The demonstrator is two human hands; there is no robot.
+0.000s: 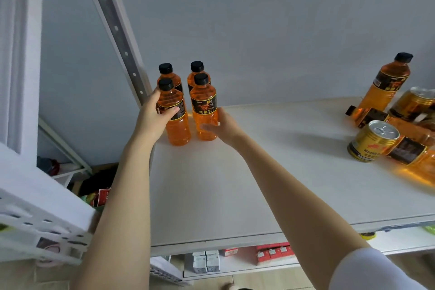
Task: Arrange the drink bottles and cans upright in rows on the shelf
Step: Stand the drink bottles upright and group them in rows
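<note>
Left hand: left hand (157,112) wrapped around the near-left clear plastic bottle of orange drink with black cap and black label (175,114), thumb across the label.
Right hand: right hand (220,126) cupped against the lower right side of the near-right bottle of the same kind (204,108), fingers partly curled, not fully closed round it.
Standing block: two far bottles (196,73) behind, all four upright, far left on the white shelf board (270,172).
Unsorted stock: one upright bottle (386,82), several lying bottles, a gold can with pull-tab lid (373,142), heaped far right.
Step in hand: squaring the front pair, by my reading.
Next move: likely release, reach right, fetch a lying bottle.
</note>
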